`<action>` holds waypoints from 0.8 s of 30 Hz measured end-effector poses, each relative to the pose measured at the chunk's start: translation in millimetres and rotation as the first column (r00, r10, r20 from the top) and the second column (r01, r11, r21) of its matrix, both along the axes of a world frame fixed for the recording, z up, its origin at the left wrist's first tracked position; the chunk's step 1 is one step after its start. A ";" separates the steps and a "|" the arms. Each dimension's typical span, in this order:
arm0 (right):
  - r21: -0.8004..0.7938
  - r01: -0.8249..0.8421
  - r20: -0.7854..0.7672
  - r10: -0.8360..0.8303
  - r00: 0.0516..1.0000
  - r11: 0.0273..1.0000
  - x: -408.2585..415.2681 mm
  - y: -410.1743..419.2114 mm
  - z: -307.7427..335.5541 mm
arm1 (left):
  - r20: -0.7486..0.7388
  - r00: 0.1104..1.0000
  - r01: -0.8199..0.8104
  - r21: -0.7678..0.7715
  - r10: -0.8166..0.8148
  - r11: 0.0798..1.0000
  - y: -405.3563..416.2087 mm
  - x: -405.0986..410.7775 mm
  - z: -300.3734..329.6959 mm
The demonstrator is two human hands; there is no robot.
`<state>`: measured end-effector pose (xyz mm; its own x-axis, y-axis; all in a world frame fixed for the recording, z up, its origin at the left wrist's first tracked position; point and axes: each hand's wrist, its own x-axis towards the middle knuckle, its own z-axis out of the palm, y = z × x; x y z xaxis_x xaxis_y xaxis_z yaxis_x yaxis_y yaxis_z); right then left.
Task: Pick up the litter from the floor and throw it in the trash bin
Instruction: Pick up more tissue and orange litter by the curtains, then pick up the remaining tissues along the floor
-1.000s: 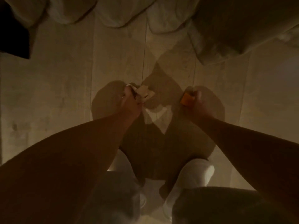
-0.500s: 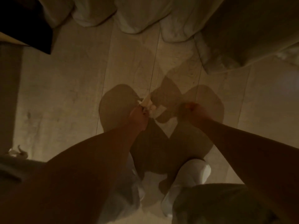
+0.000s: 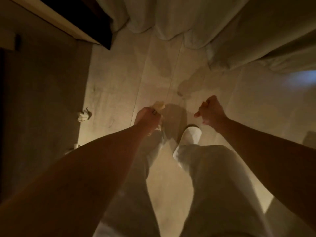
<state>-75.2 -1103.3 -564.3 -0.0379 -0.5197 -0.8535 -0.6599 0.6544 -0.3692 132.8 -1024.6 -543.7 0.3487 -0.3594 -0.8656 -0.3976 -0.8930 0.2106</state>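
Dim pale tiled floor (image 3: 119, 79), no writing legible. Left hand (image 3: 147, 115) grips pale crumpled paper (image 3: 159, 105); right hand (image 3: 211, 112) fisted, contents can't tell. White crumpled wad (image 3: 83, 115) lies w/ dark rug edge.

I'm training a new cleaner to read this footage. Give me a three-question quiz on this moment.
1. True or false: the left hand holds crumpled paper.
2. What still lies on the floor to the person's left?
3. The right hand is: A) spread flat B) closed in a fist C) out of view.

Key: 1 true. 2 a crumpled paper scrap. 3 B; what is inside cannot be seen.
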 end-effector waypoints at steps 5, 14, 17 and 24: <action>0.189 0.044 0.121 -0.068 0.990 0.981 5.4 15.9 128.3 | -0.068 0.993 -0.094 0.000 0.094 0.996 29.8 -3.8 114.8; 0.039 -0.259 0.031 0.258 0.966 0.965 18.8 56.4 236.0 | -0.236 0.869 -0.459 -0.054 0.435 0.887 109.4 -7.5 212.3; 0.067 -0.281 0.075 0.276 0.958 0.957 41.2 81.6 253.9 | -0.262 0.750 -0.647 -0.100 0.607 0.756 140.4 2.3 231.7; 0.114 -0.368 0.181 0.345 0.921 0.923 139.1 161.0 267.0 | -0.244 0.738 -0.665 -0.106 0.629 0.739 226.2 81.0 242.7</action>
<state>63.9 -942.3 -297.3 0.2657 -0.3456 -0.9000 -0.8016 0.4394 -0.4054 213.7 -798.4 -301.0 0.3984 -0.2542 -0.8813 0.3246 -0.8596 0.3947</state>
